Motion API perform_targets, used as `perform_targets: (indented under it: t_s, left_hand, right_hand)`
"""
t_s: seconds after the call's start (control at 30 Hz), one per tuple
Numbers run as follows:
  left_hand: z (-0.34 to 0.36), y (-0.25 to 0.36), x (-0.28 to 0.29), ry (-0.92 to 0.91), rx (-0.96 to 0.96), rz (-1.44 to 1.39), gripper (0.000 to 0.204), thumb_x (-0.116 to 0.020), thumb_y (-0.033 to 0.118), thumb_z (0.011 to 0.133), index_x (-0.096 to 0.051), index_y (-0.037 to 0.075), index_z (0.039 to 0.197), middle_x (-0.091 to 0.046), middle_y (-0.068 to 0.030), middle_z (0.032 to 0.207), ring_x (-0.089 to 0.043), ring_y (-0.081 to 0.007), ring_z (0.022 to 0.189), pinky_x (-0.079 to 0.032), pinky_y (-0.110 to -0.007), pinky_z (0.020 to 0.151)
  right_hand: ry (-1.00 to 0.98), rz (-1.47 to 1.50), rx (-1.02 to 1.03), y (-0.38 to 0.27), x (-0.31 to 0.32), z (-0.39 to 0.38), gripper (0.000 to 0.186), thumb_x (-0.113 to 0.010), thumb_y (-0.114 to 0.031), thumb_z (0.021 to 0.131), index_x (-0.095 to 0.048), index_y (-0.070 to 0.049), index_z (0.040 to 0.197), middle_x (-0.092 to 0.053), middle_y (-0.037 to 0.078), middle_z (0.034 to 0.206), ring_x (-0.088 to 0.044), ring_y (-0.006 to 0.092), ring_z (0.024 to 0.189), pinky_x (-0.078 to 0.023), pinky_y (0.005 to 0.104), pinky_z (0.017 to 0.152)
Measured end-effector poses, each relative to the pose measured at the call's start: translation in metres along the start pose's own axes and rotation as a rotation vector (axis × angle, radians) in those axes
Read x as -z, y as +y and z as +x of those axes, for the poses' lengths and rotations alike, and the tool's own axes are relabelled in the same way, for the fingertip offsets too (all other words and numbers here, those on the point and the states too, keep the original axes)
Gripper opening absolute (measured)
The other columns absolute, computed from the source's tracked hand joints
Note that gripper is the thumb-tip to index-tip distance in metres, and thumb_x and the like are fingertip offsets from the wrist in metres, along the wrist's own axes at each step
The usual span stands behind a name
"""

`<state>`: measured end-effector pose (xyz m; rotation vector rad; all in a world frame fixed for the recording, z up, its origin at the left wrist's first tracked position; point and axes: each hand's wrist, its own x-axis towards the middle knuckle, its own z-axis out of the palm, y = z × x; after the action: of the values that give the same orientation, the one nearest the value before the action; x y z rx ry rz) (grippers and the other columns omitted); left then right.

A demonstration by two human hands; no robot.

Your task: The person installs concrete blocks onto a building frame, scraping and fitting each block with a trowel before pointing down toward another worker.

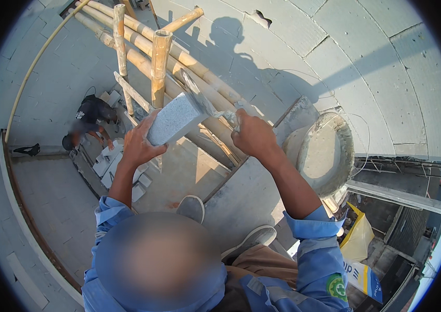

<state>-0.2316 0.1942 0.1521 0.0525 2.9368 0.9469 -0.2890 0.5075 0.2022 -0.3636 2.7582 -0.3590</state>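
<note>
My left hand point(140, 138) grips a light grey block point(173, 118), raised at the centre over bamboo scaffolding. My right hand point(251, 132) is closed round the handle of a mortar-smeared trowel point(195, 89), whose blade stands up at the block's far right end, touching it or very close. To the right of my right hand is a round bucket point(345, 151) holding pale grey mortar point(319, 148).
Bamboo poles point(160, 60) run diagonally beside a block wall point(345, 67). My shoes rest on a grey platform edge point(246, 203). Down at the left a co-worker point(95, 112) bends over pale blocks point(107, 164). A drop with yellow-and-white sacks point(358, 242) lies at lower right.
</note>
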Motion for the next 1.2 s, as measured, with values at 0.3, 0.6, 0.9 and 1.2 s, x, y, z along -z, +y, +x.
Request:
perform_targets:
  t_s: [0.3,0.6,0.9,1.2]
  left_hand:
    - [0.001,-0.007,-0.001,0.019,-0.058,-0.01,0.098,-0.081,0.027,0.059,-0.048,0.019,0.15,-0.067,-0.0179,0.128,-0.068,-0.0355,0.114,-0.053,-0.042,0.096]
    - [0.004,-0.001,-0.006,0.023,-0.123,0.025,0.094,-0.081,0.024,0.06,-0.049,0.014,0.148,-0.067,-0.0196,0.128,-0.068,-0.0371,0.112,-0.053,-0.045,0.096]
    - [0.005,-0.016,-0.027,0.097,-0.164,-0.012,0.092,-0.083,0.021,0.062,-0.049,-0.001,0.144,-0.063,-0.0263,0.13,-0.065,-0.0401,0.116,-0.05,-0.046,0.099]
    - [0.028,0.028,-0.016,0.112,-0.088,0.036,0.09,-0.086,0.028,0.065,-0.051,-0.003,0.142,-0.065,-0.0262,0.127,-0.065,-0.0401,0.115,-0.049,-0.044,0.1]
  right_hand:
    - [-0.015,0.077,0.044,0.003,0.002,0.013,0.04,-0.067,-0.021,0.082,-0.058,0.0,0.115,-0.071,0.023,0.085,-0.07,0.0412,0.083,-0.056,0.0511,0.077]
    - [-0.083,0.197,-0.075,0.024,0.006,-0.024,0.045,-0.069,-0.028,0.085,-0.056,0.0,0.118,-0.069,0.026,0.088,-0.069,0.0439,0.09,-0.054,0.0506,0.08]
    - [0.006,0.247,-0.446,0.13,0.086,-0.189,0.048,-0.075,-0.028,0.088,-0.052,0.001,0.118,-0.067,0.026,0.088,-0.067,0.0462,0.088,-0.052,0.0514,0.077]
    - [0.009,0.546,-0.849,0.173,0.092,-0.272,0.059,-0.075,-0.024,0.085,-0.047,0.009,0.126,-0.066,0.033,0.104,-0.066,0.0481,0.098,-0.051,0.0493,0.087]
